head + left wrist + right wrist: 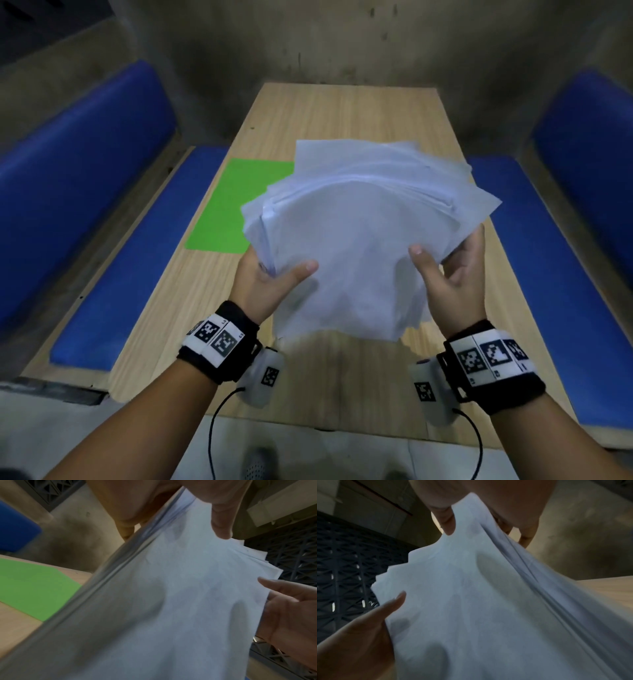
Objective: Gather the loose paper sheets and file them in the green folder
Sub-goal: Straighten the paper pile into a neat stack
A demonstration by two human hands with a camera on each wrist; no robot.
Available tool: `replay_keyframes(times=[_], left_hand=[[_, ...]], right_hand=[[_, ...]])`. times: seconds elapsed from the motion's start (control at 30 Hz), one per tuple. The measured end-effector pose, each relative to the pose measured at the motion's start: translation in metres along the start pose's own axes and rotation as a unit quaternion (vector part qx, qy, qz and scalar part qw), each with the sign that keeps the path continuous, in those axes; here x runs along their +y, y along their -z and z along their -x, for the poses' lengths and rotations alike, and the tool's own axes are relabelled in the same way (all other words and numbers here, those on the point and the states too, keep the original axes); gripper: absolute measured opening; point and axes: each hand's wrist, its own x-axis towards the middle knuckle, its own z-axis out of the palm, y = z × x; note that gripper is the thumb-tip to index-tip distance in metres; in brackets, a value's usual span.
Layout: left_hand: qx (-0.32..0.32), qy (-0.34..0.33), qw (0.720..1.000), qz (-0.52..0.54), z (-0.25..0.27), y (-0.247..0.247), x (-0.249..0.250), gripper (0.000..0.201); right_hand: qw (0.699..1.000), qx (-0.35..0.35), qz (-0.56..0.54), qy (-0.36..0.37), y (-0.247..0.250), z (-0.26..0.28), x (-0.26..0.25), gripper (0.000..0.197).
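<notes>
A fanned stack of white paper sheets (363,240) is lifted above the wooden table (329,383). My left hand (270,277) grips its left edge, thumb on top and fingers underneath. On the right edge my right hand (445,267) pinches the stack the same way. The left wrist view shows the sheets (171,601) under my left thumb (221,524), and my right hand (291,615) at the far side. In the right wrist view the sheets (471,601) sag between both hands. The green folder (236,202) lies flat and closed on the table, left of the stack, partly hidden by it.
Blue padded benches (113,260) run along both sides of the table, the right one (548,274) close to my right arm. A concrete wall (342,41) stands beyond the table's far end. Cables hang from both wrist cameras near the table's front edge.
</notes>
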Motion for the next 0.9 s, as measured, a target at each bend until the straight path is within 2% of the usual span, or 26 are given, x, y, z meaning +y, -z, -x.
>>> replay_keyframes(times=[0.17,0.27,0.33,0.47,0.57,0.63,0.7,0.73,0.77,0.83,0.9], left_hand=[[-0.013,-0.035,0.999,0.009,0.003,-0.001,0.007,0.063],[0.001,-0.07,0.997,0.028,0.002,0.005,0.014,0.062],[0.002,-0.087,0.995,0.049,0.001,0.008,0.021,0.069],[-0.019,-0.111,0.993,0.045,0.002,0.001,0.034,0.072],[0.004,-0.129,0.991,0.019,-0.002,0.003,0.034,0.078],[0.021,-0.111,0.993,0.024,-0.002,0.011,0.023,0.072],[0.026,-0.069,0.996,0.042,0.0,0.011,0.004,0.066],[0.031,-0.05,0.997,0.05,0.003,0.01,-0.007,0.062],[0.038,-0.033,0.997,0.061,0.006,0.008,-0.016,0.056],[0.048,-0.019,0.996,0.076,0.009,0.004,-0.028,0.046],[0.046,-0.024,0.995,0.08,0.01,0.002,-0.031,0.042]], right_hand=[[0.998,-0.035,-0.05,0.015,-0.005,-0.002,-0.003,0.056],[0.996,-0.012,-0.072,0.05,-0.001,-0.005,-0.007,0.049],[0.996,-0.005,-0.065,0.058,0.002,-0.007,-0.009,0.047],[0.998,-0.049,-0.024,0.042,-0.004,-0.004,-0.013,0.059],[0.998,-0.014,-0.007,0.064,-0.003,-0.007,-0.011,0.065],[0.999,-0.005,-0.02,0.029,-0.001,-0.007,-0.001,0.069],[0.998,-0.033,-0.026,-0.055,-0.002,-0.002,0.014,0.075],[0.995,-0.047,-0.019,-0.09,-0.003,0.003,0.022,0.072],[0.993,-0.049,-0.017,-0.105,-0.003,0.007,0.03,0.061],[0.995,-0.018,-0.016,-0.094,-0.001,0.013,0.04,0.032],[0.997,0.014,-0.005,-0.08,0.002,0.016,0.046,0.02]])
